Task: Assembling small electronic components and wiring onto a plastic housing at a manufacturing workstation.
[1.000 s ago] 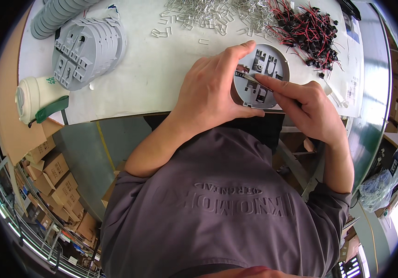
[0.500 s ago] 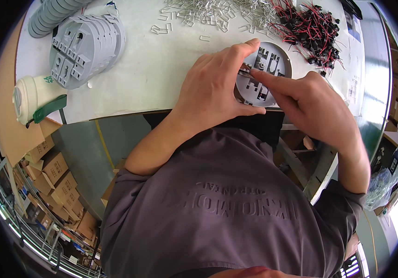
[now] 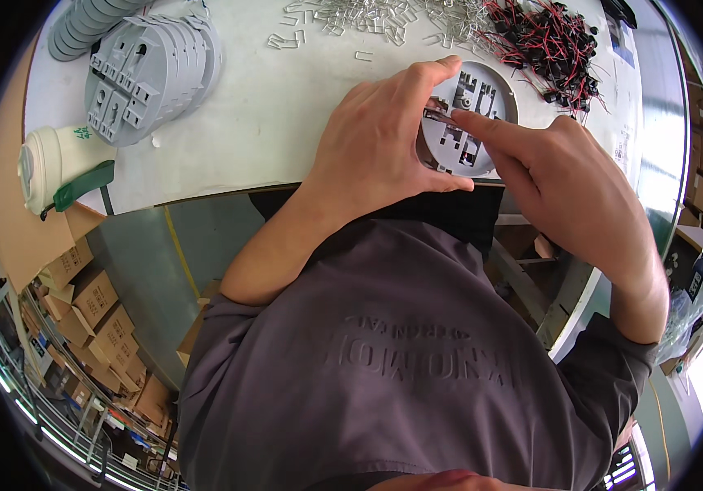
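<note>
A round grey plastic housing with slots and small clips inside is tilted up at the table's front edge. My left hand grips its left side, thumb at the bottom and fingers along the top. My right hand reaches in from the right, its index fingertip at the left inner part of the housing, by a small metal-looking piece. The other right fingers are curled under, and whether they hold anything is hidden. Loose bent wire clips lie just beyond the housing.
Stacked grey housings stand at the left, with grey round parts behind. A cream cup-like container with a green handle sits at the left edge. Black parts with red wires are heaped at the far right, beside a pile of wire clips.
The housing and both hands sit slightly higher in the picture. My right index finger has drawn back a little to the right from the housing's left inner part.
</note>
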Demonstrator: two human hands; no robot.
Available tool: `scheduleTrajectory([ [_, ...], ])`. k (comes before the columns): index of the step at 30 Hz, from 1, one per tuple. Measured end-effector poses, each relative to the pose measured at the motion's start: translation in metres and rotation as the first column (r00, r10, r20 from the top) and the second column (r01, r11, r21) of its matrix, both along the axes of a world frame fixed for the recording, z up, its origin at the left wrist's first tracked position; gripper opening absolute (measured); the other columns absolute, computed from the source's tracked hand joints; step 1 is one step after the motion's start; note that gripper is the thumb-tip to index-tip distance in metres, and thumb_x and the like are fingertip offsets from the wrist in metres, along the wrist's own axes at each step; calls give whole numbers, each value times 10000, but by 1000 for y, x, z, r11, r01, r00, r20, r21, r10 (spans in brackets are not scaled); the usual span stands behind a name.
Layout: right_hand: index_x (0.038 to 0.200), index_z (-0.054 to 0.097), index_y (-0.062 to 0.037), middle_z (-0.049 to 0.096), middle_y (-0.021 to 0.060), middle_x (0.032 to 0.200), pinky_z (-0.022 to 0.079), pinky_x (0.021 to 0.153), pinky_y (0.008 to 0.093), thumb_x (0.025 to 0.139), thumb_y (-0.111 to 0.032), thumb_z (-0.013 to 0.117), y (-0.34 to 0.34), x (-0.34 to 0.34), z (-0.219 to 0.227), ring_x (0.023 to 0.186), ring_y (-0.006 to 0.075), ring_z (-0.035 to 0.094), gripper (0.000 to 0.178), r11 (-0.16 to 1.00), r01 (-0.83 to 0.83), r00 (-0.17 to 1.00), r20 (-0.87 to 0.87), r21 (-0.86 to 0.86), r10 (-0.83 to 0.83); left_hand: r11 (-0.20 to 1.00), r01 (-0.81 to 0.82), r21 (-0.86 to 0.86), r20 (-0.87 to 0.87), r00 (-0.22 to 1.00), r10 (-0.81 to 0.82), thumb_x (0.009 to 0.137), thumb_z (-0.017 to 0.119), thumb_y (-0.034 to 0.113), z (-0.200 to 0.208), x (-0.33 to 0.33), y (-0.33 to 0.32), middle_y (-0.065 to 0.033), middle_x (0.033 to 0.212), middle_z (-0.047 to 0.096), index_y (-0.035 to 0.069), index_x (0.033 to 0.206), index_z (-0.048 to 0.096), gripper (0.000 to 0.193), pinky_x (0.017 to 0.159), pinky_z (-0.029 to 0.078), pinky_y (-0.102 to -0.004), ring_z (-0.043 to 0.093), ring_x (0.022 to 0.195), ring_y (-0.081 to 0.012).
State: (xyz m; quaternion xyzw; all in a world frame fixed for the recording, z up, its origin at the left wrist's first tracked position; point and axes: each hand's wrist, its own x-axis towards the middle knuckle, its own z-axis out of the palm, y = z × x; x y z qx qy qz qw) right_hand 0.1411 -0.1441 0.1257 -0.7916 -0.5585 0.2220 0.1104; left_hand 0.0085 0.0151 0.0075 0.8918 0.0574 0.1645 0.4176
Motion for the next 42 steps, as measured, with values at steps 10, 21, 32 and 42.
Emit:
scheduleTrajectory([
  [10, 1180, 793, -80, 676, 90, 762, 456, 568, 385, 933, -68, 746, -31, 0, -13, 521, 252, 529, 251, 997, -7, 977, 210, -75, 23, 985, 18, -173, -128, 991, -41, 606, 1021, 189, 10, -10, 10, -73, 1327, 738, 87, 1538, 505, 1070, 976, 535, -363, 718, 1058, -250],
  [21, 960, 680, -40, 759, 100, 1303, 460, 589, 259, 853, -47, 834, -37, -68, -101, 658, 141, 587, 188, 567, 564, 826, -419, 601, -377, 993, -6, -121, 31, 999, 10, 832, 725, -102, 9, -16, 27, -77, 1093, 747, 25, 1178, 734, 368, 828, 533, -340, 658, 907, -230],
  [32, 1131, 803, 1, 842, 34, 1116, 474, 660, 224, 918, 38, 787, -204, 60, -72, 680, 87, 592, 217, 527, 756, 538, 90, 389, -838, 968, 9, 251, 54, 998, -23, 865, 754, -39, 5, -16, 21, -15, 1128, 733, 57, 1105, 783, 260, 843, 530, -350, 639, 955, -231],
  [42, 1060, 792, -20, 715, 79, 997, 521, 722, 329, 898, -17, 798, 24, 13, -38, 832, 212, 685, 162, 874, 255, 965, -165, 413, -204, 657, -419, 627, 334, 906, 258, 821, 913, 182, 72, -72, 90, -81, 1433, 702, 60, 1359, 731, 581, 1124, 477, -402, 641, 1223, -283],
])
